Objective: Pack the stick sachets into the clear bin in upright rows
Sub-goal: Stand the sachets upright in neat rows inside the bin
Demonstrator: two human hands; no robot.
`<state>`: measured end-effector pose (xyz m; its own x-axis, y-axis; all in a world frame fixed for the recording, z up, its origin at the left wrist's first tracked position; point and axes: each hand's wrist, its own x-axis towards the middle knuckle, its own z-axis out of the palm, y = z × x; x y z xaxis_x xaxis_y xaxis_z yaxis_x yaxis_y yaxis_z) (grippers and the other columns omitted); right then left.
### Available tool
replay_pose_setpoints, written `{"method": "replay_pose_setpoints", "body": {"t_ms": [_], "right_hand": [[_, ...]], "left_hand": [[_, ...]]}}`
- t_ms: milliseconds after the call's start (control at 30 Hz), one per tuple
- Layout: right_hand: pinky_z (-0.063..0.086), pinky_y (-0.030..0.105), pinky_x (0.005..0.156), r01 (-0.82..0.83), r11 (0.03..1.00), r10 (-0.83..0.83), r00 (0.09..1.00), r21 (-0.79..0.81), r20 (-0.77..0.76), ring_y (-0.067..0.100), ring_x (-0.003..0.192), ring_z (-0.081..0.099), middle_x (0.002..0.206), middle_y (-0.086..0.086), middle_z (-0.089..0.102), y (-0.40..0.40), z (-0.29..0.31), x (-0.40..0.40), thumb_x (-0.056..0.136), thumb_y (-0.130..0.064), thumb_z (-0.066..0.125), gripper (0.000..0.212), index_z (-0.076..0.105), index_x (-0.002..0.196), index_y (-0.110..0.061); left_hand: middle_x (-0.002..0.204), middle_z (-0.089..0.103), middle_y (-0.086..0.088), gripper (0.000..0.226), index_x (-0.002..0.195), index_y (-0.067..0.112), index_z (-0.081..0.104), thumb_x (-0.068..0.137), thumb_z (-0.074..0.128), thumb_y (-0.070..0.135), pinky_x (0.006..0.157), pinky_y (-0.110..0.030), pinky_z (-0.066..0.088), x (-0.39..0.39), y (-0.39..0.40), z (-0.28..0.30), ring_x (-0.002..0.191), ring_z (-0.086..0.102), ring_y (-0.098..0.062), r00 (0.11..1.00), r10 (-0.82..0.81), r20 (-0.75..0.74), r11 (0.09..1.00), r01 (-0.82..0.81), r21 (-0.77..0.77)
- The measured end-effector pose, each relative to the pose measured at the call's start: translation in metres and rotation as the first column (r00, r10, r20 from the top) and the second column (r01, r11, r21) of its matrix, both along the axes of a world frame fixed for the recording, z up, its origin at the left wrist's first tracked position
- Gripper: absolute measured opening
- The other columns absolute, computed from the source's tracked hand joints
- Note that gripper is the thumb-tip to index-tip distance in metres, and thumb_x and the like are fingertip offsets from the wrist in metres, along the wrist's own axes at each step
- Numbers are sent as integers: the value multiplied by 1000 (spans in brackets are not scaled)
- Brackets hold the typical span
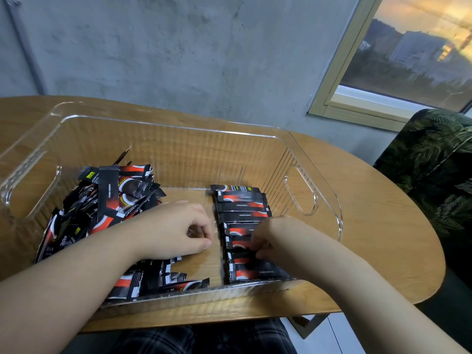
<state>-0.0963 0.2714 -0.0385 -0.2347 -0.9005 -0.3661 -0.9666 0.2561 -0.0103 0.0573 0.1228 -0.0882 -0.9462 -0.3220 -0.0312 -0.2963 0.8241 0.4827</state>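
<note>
A ribbed clear bin [301, 190] on the oval wooden worktop [383, 226] holds glossy black-red stick sachets: a loose heap [102, 205] left, a neat row [242, 213] right. The left hand [176, 231] rests inside, fingers loosely curled and holding nothing; the right hand [270, 241] has its fingers pinching a sachet in the row.

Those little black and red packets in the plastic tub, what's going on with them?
A person is sorting stick sachets inside a clear bin on a wooden table. A loose heap fills the bin's left side. On the right, a neat row is forming, and the right hand is fingering sachets in it. The left hand rests beside the heap, fingers curled, apparently holding nothing.
</note>
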Motion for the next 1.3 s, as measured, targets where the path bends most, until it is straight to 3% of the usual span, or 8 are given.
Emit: {"method": "replay_pose_setpoints", "body": {"t_ms": [233, 533, 733, 967, 1067, 1167, 1300], "right_hand": [[48, 34, 90, -66, 997, 68, 995, -35, 77, 18, 101, 58, 108, -3, 65, 1, 0, 0, 89, -20, 62, 21, 68, 109, -24], [45, 33, 85, -82, 997, 83, 996, 14, -22, 25, 103, 58, 109, 5, 64, -6, -11, -5, 91, -19, 60, 23, 63, 114, -17], [46, 30, 76, -98, 995, 96, 993, -32, -61, 21, 90, 59, 97, 0, 64, -6, -20, -6, 87, -12, 61, 12, 61, 95, -20], [41, 29, 67, -101, 995, 99, 992, -24, -74, 22, 85, 57, 90, -1, 57, -6, -15, -4, 85, -4, 57, 20, 49, 81, -22], [46, 31, 74, -98, 995, 97, 994, -23, -40, 22, 89, 58, 94, -2, 60, -6, -14, -6, 85, -8, 61, 16, 56, 87, -23], [47, 33, 82, -100, 995, 100, 995, -5, -19, 22, 97, 57, 105, 2, 62, -4, -8, -7, 90, -18, 60, 15, 62, 105, -18], [47, 31, 77, -98, 995, 100, 992, 20, -79, 23, 91, 59, 100, 3, 63, -5, -10, -6, 89, -12, 59, 17, 63, 105, -17]], "left_hand": [[100, 56, 23, 5, 85, 36, 67, 87, 62, 38, 93, -21, 39, 0, 2, 3, 99, 47, 9, 999, 24, 30, 1000, -25, 9], [99, 56, 21, 5, 85, 35, 66, 88, 62, 37, 89, -17, 38, 0, 3, 5, 97, 46, 9, 999, 34, 42, 999, -35, 8], [98, 56, 22, 5, 85, 35, 66, 88, 62, 37, 90, -18, 38, 0, 4, 6, 97, 45, 10, 998, 36, 51, 999, -37, 17], [96, 56, 22, 5, 83, 36, 66, 87, 63, 36, 90, -20, 39, 0, 4, 5, 96, 47, 9, 999, 27, 44, 1000, -27, 13], [95, 57, 22, 5, 83, 36, 66, 87, 63, 36, 89, -19, 39, 0, 4, 5, 95, 47, 9, 999, 20, 39, 1000, -21, 11], [96, 56, 22, 4, 84, 36, 66, 87, 63, 36, 89, -18, 39, 0, 4, 6, 96, 47, 9, 999, 24, 43, 1000, -25, 13], [96, 57, 21, 4, 85, 35, 66, 87, 63, 36, 88, -17, 38, -1, 4, 6, 95, 46, 9, 999, 29, 42, 1000, -29, 9]]}}
